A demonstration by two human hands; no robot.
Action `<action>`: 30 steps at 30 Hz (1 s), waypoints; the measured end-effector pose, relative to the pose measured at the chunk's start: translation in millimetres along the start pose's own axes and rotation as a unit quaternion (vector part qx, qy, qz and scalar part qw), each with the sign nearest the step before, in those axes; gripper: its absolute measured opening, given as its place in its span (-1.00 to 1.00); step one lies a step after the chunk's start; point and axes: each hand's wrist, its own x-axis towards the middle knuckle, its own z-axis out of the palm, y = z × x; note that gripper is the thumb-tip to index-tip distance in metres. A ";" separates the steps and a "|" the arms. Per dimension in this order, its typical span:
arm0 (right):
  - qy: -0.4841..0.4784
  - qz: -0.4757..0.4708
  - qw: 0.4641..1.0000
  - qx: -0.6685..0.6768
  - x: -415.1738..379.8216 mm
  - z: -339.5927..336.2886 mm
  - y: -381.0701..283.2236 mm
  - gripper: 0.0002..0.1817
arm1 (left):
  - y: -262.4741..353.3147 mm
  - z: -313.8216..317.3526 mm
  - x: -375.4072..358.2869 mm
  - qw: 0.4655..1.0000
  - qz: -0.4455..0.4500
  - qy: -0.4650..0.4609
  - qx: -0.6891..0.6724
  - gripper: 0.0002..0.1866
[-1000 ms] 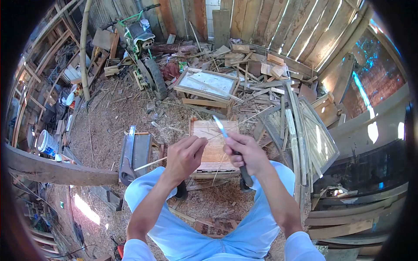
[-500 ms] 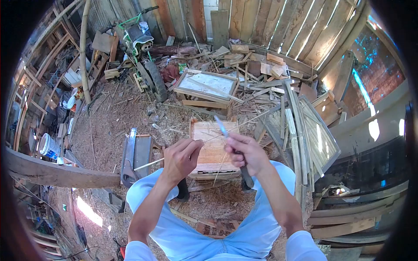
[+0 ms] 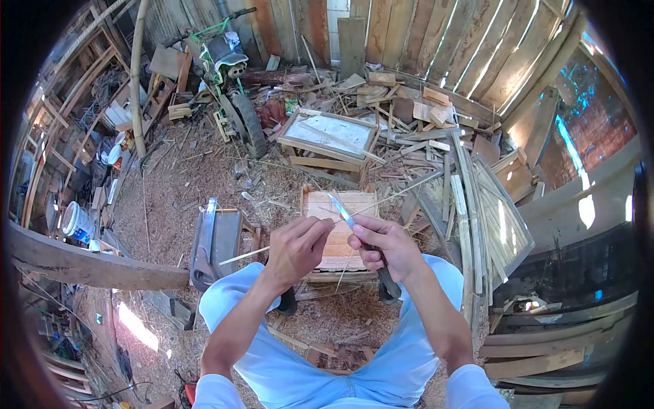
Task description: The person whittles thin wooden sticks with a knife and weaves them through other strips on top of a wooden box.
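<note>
My left hand (image 3: 297,251) is closed round a thin pale strip of wood (image 3: 244,256), whose one end sticks out to the left. The strip runs on to the right past the knife. My right hand (image 3: 387,247) grips the dark handle of a knife (image 3: 342,210), its blade pointing up and left, close to the strip and to my left fingertips. Below and behind both hands stands a low wooden bench (image 3: 339,262) with a slatted top. Thin shavings hang near its front edge.
A handsaw (image 3: 203,245) lies on a dark box at the left. Farther off are a framed white panel (image 3: 327,131), scrap wood (image 3: 428,109) and a small motorbike (image 3: 238,116). Long slats (image 3: 470,225) lean at the right, and a beam (image 3: 102,264) crosses the left side.
The knife blade has moved a little left and down towards my left hand, with my right hand closer to it. The whole view has shifted slightly.
</note>
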 end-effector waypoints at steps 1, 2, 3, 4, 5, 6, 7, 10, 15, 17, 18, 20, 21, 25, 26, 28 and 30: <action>0.000 0.000 1.000 0.000 -0.9 -0.7 -1.3 -0.61 | 0.7 0.7 0.6 1.000 0.001 -0.003 0.006 -0.89; 0.008 -0.005 1.000 -0.012 -1.6 -1.5 -2.4 -0.61 | 2.1 0.7 1.1 1.000 0.001 -0.003 0.006 -0.89; 0.017 -0.008 1.000 -0.022 -2.3 -2.0 -3.1 -0.61 | 3.9 0.1 1.2 1.000 0.002 -0.006 0.008 -0.89; 0.017 -0.008 1.000 -0.022 -3.3 -1.6 -4.0 -0.61 | 4.8 -0.4 1.1 1.000 0.001 -0.008 0.010 -0.89; 0.016 -0.007 0.999 -0.035 -4.4 -1.0 -5.3 -0.60 | 3.8 0.0 0.1 1.000 0.000 -0.007 0.010 -0.89; 0.014 -0.006 0.999 -0.048 -5.0 -1.2 -6.9 -0.60 | 1.5 0.6 -1.0 1.000 0.008 -0.011 0.018 -0.86; 0.014 -0.006 0.999 -0.048 -5.4 -8.6 -11.9 -0.60 | -0.4 -0.2 -1.7 0.999 0.017 -0.015 0.026 -0.83; 0.057 -0.095 0.993 -0.029 -5.6 -32.1 -24.2 -0.63 | -5.9 -10.1 -7.4 1.000 0.009 0.007 0.020 -0.84; 0.041 -0.050 0.998 -0.023 -5.0 -12.2 -6.8 -0.70 | -3.7 0.1 -4.8 1.000 0.016 0.001 0.017 -0.85; 0.002 -0.011 1.000 -0.021 -4.3 -1.1 -1.2 -0.73 | -2.4 1.3 -4.4 1.000 0.016 0.002 0.016 -0.85; 0.002 -0.013 1.000 -0.017 -3.4 -5.3 -3.9 -0.73 | -4.2 0.4 -6.0 1.000 0.012 0.001 0.019 -0.85; 0.038 -0.021 0.999 0.021 -1.5 -27.3 -16.8 -0.70 | -6.0 -2.9 -7.1 1.000 0.009 0.000 0.021 -0.85; -0.014 -0.059 0.997 0.038 -2.5 -36.3 -25.5 -0.66 | -6.0 -5.2 -6.9 1.000 0.009 0.005 0.023 -0.84; 0.021 -0.023 0.999 0.038 -8.0 -33.3 -20.0 -0.64 | -6.9 -0.2 -6.9 1.000 0.013 0.005 0.023 -0.84; 0.022 -0.023 0.999 0.040 -7.3 -26.3 -16.3 -0.64 | -6.0 0.1 -6.0 1.000 0.014 0.003 0.022 -0.84; 0.007 0.013 1.000 0.019 -5.3 -17.0 -9.1 -0.64 | -3.4 -1.3 -5.1 0.999 0.025 0.000 0.032 -0.84; -0.010 0.008 0.999 0.032 -4.2 -25.9 -12.5 -0.65 | -3.2 -1.2 -5.8 0.999 0.029 -0.007 0.031 -0.84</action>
